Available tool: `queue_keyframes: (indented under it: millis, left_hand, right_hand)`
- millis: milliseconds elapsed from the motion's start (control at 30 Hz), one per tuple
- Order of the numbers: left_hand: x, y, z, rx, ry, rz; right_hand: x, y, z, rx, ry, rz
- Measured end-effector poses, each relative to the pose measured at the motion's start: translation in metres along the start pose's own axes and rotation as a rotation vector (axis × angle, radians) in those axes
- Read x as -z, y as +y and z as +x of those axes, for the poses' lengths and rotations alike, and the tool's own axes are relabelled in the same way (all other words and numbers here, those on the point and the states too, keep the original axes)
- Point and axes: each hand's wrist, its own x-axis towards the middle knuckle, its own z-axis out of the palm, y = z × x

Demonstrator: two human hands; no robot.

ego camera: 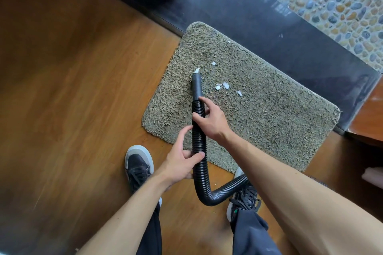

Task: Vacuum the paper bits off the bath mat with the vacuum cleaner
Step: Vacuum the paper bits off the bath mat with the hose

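Observation:
A shaggy grey-green bath mat (pixel 269 114) lies on the wooden floor. Several white paper bits (pixel 222 86) are scattered over its middle, and one more (pixel 229 42) lies near its far edge. A black ribbed vacuum hose (pixel 199 141) ends in a smooth black nozzle (pixel 196 86) whose tip touches a paper bit (pixel 196 71). My right hand (pixel 213 120) grips the hose just behind the nozzle. My left hand (pixel 182 161) holds the hose lower down, fingers curled round it. The hose bends behind my right arm; the cleaner's body is out of view.
My two feet in black sneakers (pixel 138 166) stand on the wooden floor (pixel 72 99) at the mat's near edge. A dark stone threshold (pixel 290 33) borders the mat's far side, with a pebble floor (pixel 342 0) beyond. Wooden furniture (pixel 369 116) stands at the right.

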Motion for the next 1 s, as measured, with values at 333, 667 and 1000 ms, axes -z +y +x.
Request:
queue_keyframes:
  millis: [333, 667, 1000]
  left_hand:
    - [0.006, 0.001, 0.006, 0.001, -0.003, 0.028]
    - [0.005, 0.011, 0.015, -0.019, -0.006, 0.007]
    - [0.002, 0.016, 0.016, -0.015, -0.032, 0.009]
  right_hand:
    - [-0.012, 0.004, 0.002, 0.055, 0.092, -0.014]
    - [-0.002, -0.003, 0.009, 0.046, 0.130, 0.030]
    - [0.004, 0.003, 0.008, 0.018, 0.141, 0.069]
